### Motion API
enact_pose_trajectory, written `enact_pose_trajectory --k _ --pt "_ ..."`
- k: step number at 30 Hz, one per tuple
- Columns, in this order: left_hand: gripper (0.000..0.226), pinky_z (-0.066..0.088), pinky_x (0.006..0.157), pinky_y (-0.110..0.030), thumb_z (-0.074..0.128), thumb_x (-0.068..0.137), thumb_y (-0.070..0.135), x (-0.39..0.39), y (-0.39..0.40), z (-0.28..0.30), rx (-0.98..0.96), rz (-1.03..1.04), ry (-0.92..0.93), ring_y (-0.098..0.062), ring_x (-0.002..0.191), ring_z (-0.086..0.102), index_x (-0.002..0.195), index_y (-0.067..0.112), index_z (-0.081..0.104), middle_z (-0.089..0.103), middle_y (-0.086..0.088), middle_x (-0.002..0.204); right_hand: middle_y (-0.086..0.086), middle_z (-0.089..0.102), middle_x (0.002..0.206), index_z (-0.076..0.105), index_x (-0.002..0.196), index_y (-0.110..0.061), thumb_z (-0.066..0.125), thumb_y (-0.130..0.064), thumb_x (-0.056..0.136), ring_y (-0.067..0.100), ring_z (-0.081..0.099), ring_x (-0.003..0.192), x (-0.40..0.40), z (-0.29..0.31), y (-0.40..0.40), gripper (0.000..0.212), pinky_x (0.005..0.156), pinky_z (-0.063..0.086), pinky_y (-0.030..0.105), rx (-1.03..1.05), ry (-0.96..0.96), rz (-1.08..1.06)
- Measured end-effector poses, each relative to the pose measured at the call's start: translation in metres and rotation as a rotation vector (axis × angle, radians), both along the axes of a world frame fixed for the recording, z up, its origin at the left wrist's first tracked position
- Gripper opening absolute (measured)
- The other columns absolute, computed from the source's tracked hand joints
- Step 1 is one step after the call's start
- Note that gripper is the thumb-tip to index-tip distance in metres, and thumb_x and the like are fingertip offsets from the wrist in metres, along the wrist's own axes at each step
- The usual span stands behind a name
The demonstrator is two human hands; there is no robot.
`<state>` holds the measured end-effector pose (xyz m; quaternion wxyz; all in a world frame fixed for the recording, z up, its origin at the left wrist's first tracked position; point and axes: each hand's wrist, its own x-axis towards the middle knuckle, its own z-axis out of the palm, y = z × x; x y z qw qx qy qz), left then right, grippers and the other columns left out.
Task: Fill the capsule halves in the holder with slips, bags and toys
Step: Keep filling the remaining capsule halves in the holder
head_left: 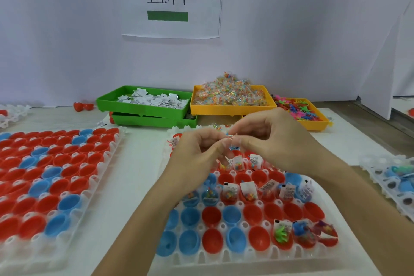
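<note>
The white holder (pixel 224 260) lies on the table (pixel 139 163) near centre, its red and blue capsule halves (pixel 255 215) part filled: some hold white slips, clear bags of coloured beads, and toys at the near right. Above its far rows, the left hand (pixel 197 152) and right hand (pixel 275 139) meet, fingers pinching a small clear bag (pixel 228 138). Beyond lie a green tray (pixel 143 107) of slips, a yellow tray (pixel 230 108) of bags and another (pixel 313 124) of toys.

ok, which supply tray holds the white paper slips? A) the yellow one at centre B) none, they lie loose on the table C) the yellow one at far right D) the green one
D: the green tray at back left holds the white slips, while the centre yellow tray is heaped with clear bags of coloured beads and the right-hand yellow tray holds small coloured toys.
</note>
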<state>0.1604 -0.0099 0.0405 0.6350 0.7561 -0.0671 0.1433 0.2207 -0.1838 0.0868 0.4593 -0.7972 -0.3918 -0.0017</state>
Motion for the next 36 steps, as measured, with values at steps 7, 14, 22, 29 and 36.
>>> enact_pose_trajectory --k 7,14,22,29,36 --pt "0.031 0.053 0.064 -0.024 0.068 0.085 0.041 -0.005 0.003 0.003 -0.115 -0.103 -0.024 -0.019 0.064 0.065 0.098 0.013 0.072 0.075 -0.012 0.083 -0.013 0.075 0.077 0.080 0.088 -0.024 0.076 -0.018 0.086 0.002 0.070 0.073 -0.024 0.020 -0.027 0.008 0.071 0.059 0.024 -0.111 -0.181 -0.116" --pt "0.020 0.050 0.061 -0.024 0.056 0.097 0.024 -0.003 0.013 0.002 -0.172 -0.078 -0.004 -0.020 0.064 0.064 0.098 0.014 0.073 0.075 -0.015 0.085 -0.024 0.071 0.079 0.076 0.079 -0.035 0.073 -0.030 0.088 -0.001 0.067 0.074 -0.067 0.019 -0.071 0.011 0.065 0.052 0.015 -0.585 0.075 0.012" --pt "0.022 0.049 0.064 -0.028 0.050 0.101 0.014 -0.004 0.018 0.003 -0.149 -0.027 0.000 -0.021 0.066 0.064 0.098 0.011 0.072 0.075 -0.014 0.084 -0.028 0.067 0.077 0.073 0.086 -0.035 0.068 -0.033 0.091 -0.010 0.063 0.076 -0.077 -0.004 -0.066 0.007 0.074 0.054 0.014 -0.780 -0.020 -0.082" --pt "0.021 0.051 0.066 -0.029 0.050 0.101 0.013 -0.004 0.019 0.004 -0.113 -0.009 -0.022 -0.020 0.067 0.065 0.102 0.012 0.071 0.076 -0.012 0.084 -0.041 0.057 0.085 0.052 0.081 -0.065 0.078 -0.035 0.081 -0.006 0.061 0.074 -0.070 -0.033 -0.068 0.041 0.053 0.046 0.019 -0.709 -0.141 -0.083" --pt "0.020 0.053 0.068 -0.031 0.050 0.101 0.014 -0.003 0.020 0.003 -0.090 0.023 -0.024 -0.020 0.069 0.066 0.104 0.012 0.070 0.076 -0.011 0.085 -0.028 0.061 0.080 0.053 0.080 -0.058 0.074 -0.041 0.081 0.002 0.061 0.066 -0.063 -0.043 -0.068 0.027 0.056 0.052 0.026 -0.705 -0.168 -0.124"
